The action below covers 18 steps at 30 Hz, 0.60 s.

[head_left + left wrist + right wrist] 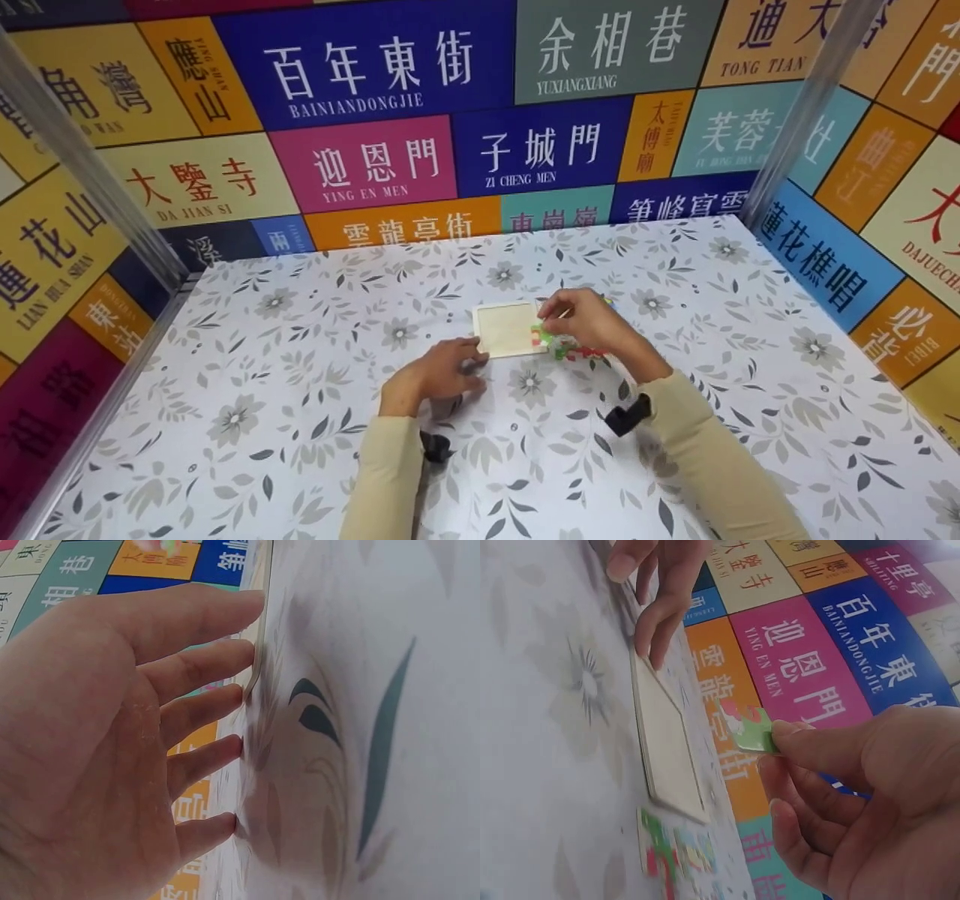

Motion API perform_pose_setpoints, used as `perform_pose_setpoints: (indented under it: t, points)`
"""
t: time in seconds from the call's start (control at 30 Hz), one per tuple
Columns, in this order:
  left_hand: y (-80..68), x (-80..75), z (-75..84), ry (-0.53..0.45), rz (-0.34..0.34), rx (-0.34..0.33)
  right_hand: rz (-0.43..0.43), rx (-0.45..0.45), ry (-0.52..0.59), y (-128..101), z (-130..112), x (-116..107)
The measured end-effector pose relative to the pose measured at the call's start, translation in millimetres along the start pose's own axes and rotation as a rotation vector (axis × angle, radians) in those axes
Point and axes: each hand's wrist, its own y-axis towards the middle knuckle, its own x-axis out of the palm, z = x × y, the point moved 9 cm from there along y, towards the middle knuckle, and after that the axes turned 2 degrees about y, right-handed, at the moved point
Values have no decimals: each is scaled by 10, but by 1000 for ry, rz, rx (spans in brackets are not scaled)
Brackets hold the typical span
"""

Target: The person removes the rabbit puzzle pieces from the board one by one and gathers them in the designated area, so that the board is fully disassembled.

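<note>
A shallow pale wooden puzzle tray [510,331] with a raised rim lies flat on the table. My left hand [437,373] rests at its near left corner, and in the left wrist view the fingertips touch the tray edge and the tabletop. Above the tray's right side, my right hand [589,324] pinches a small puzzle piece [747,729] between thumb and fingers. That piece is green with red and white print. Several loose puzzle pieces [658,844] lie beside the tray on the right, partly hidden under the right hand in the head view.
The table carries a white cloth [300,420] with grey flowers and leaves. Panels of coloured sign tiles [367,67] stand behind it and at both sides. Clear upright posts [802,112] mark the back corners. A black strap [628,415] is on the right wrist.
</note>
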Motion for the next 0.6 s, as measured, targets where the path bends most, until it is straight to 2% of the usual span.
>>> perform_pose_setpoints:
  t: [0.13,0.33,0.6]
  points:
    - [31,-8,7,2,3,4,18,-39,-48,-114,59,-188]
    - [35,18,9,14,-9,12,33,-33,-85,-248,259,-398]
    - [21,-8,-15,-17,-14,-19,14,-57,-18,-363,530,-613]
